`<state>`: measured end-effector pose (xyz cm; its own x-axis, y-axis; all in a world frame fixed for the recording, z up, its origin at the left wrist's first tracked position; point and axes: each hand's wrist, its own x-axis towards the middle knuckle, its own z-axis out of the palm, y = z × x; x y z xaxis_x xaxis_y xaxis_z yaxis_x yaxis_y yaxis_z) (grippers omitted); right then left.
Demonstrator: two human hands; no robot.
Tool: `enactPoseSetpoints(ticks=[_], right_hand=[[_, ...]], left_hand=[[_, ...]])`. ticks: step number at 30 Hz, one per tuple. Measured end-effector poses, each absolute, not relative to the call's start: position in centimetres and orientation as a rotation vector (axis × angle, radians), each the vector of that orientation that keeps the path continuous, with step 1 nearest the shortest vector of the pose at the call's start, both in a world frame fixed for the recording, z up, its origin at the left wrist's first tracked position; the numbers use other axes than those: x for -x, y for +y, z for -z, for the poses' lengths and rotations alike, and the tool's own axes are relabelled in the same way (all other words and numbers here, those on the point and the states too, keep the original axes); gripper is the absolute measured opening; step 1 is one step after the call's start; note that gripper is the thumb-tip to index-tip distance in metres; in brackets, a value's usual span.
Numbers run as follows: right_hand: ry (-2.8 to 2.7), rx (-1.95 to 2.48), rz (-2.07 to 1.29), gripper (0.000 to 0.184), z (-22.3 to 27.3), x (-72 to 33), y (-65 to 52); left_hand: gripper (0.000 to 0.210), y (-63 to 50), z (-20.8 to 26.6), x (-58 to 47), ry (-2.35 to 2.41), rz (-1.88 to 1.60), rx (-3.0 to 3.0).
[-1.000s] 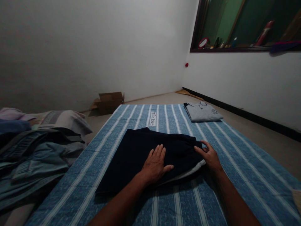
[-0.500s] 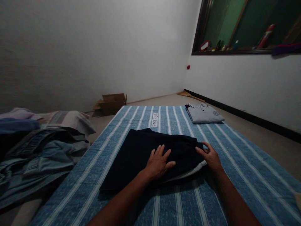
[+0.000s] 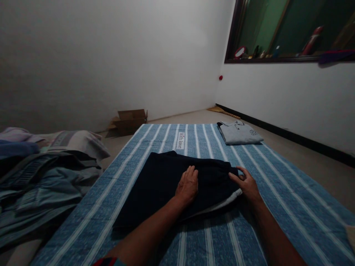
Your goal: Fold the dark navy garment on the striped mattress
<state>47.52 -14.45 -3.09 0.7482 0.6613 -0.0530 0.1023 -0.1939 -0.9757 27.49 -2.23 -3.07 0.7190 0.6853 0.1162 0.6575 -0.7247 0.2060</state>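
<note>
Dark navy trousers point(image 3: 163, 184) lie folded across the striped cloth, a pale strip showing along their near right edge. Flat on the middle of them rests my left hand point(image 3: 188, 184), its fingers stretched out and close together, gripping nothing. At the gathered waistband end, my right hand point(image 3: 246, 184) pinches the edge of the trousers between thumb and fingers. Part of the near side of the trousers is hidden behind my left forearm.
Blue and white striped cloth point(image 3: 133, 162) covers the surface. A folded grey polo shirt point(image 3: 240, 133) lies at its far right corner. Piled clothes with jeans point(image 3: 52, 188) are at the left. Beyond stand a cardboard box point(image 3: 130, 123) and a broom point(image 3: 222, 111) on the floor.
My left hand has drawn its thumb and spread fingers together and shifted slightly up and right on the trousers. My right hand keeps its hold at the waistband. The view has shifted slightly.
</note>
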Motion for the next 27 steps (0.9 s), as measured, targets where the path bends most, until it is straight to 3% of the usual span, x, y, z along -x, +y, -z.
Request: enactPoseSetpoints(ticks=[16,27], right_hand=[[-0.606,1.734,-0.564,0.075,3.2,-47.4,-14.4],[-0.556,1.748,-0.603,0.080,2.9,-47.5,-14.3]], left_hand=[[0.064,-1.8,2.3,-27.8,1.120,0.014,-2.739],[0.075,-1.6,2.9,-27.8,1.072,-0.006,-2.751]])
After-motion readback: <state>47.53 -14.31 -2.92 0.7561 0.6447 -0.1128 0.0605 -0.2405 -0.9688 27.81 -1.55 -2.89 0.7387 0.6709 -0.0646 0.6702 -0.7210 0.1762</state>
